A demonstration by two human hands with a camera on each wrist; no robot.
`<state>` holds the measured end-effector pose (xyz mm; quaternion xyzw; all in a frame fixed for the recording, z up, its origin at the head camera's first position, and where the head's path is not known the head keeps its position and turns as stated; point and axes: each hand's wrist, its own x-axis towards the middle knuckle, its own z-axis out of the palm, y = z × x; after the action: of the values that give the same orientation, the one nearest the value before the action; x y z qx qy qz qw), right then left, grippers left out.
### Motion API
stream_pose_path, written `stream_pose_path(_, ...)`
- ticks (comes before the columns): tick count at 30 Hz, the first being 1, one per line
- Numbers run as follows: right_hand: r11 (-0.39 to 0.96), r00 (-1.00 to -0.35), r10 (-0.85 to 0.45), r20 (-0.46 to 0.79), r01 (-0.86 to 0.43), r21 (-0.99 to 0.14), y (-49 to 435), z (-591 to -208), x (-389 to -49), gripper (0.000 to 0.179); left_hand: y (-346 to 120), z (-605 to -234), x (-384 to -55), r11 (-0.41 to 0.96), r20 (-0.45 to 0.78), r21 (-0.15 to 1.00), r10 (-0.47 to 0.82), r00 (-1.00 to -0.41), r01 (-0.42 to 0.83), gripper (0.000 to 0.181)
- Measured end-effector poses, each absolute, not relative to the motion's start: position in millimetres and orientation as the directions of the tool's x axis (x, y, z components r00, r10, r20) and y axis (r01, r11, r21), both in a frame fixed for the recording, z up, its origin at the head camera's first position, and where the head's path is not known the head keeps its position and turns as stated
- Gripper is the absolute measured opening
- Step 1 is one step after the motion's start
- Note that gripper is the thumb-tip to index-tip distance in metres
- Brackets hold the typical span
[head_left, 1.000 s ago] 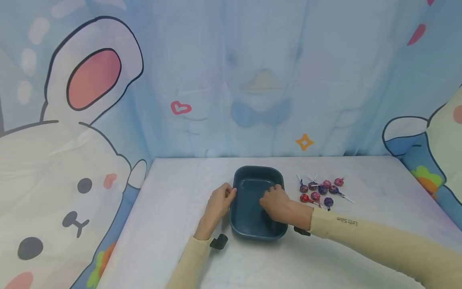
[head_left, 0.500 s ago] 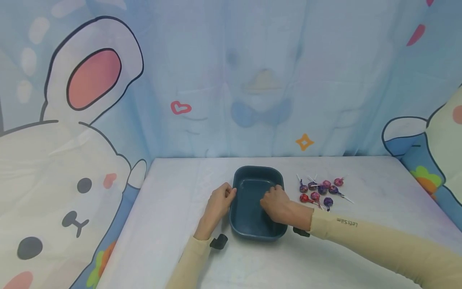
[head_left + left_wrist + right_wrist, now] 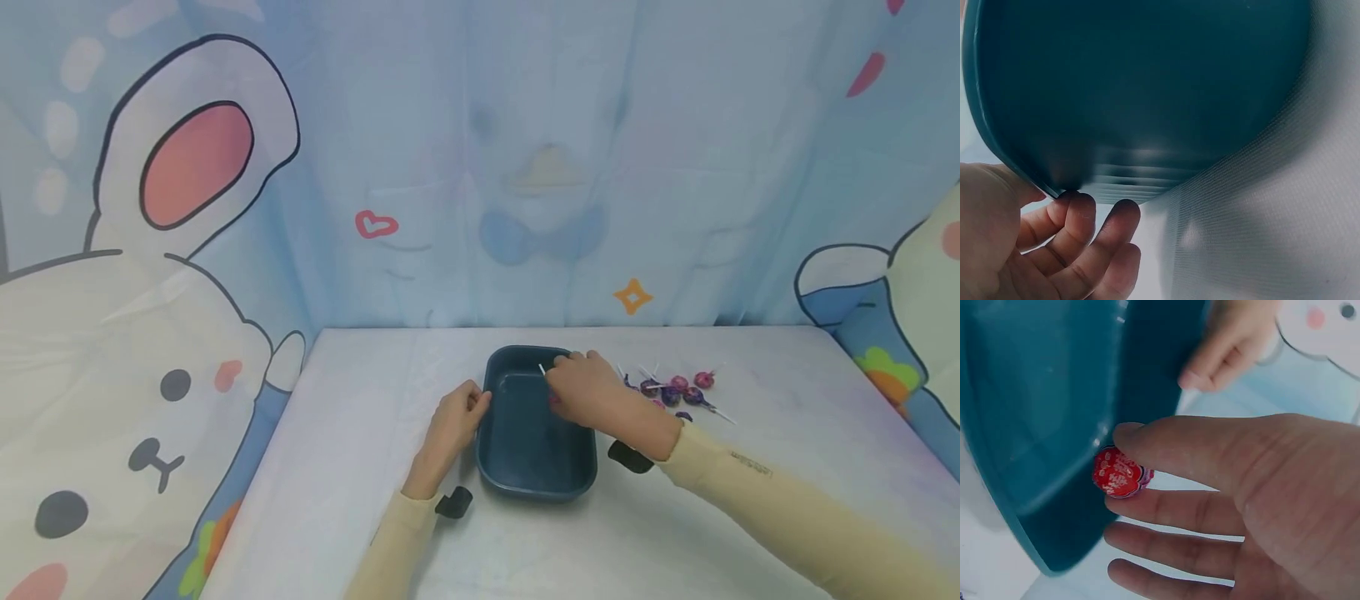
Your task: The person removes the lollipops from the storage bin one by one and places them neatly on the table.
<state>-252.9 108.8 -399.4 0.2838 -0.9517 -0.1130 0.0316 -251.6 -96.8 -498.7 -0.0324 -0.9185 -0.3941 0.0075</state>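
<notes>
A dark teal rectangular tray point(image 3: 525, 450) stands on the white table. My left hand point(image 3: 454, 421) grips its left rim, thumb on the rim and fingertips against the outside wall in the left wrist view point(image 3: 1079, 250). Over the tray's far right part, my right hand point(image 3: 588, 392) pinches a lollipop between thumb and forefinger. The lollipop's red wrapped head point(image 3: 1119, 474) shows in the right wrist view, the other fingers nearly straight. Its white stick point(image 3: 542, 369) pokes out beyond the hand in the head view.
Several lollipops point(image 3: 678, 383) in purple, pink and red wrappers lie in a loose group right of the tray, partly hidden by my right hand. A blue cartoon curtain point(image 3: 465, 167) hangs behind the table point(image 3: 360, 450).
My right hand has risen and shifted away from me and rightward inside the tray's outline; the lollipop it holds has come into sight. The left hand and tray have not moved.
</notes>
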Motion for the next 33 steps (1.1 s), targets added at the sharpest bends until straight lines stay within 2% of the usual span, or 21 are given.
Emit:
stream_pose_path(8, 0.862, -0.865, -0.502, 0.022, -0.498, 0.095, 131, -393, -260, 0.019, -97, -500, -250, 0.687, 0.040, 0.723, 0.052, -0.998, 0.065, 0.025)
stream_pose_path(19, 0.906, -0.906, -0.422, 0.013, -0.422, -0.011, 176, -386, -263, 0.023, -97, -499, -248, 0.686, 0.037, 0.725, 0.052, -0.998, 0.062, 0.026)
stream_pose_path(33, 0.962, -0.963, -0.252, -0.100, -0.238, -0.135, 261, -402, -275, 0.037, -96, -498, -251, 0.700, 0.051, 0.711, 0.055, -0.997, 0.075, 0.025)
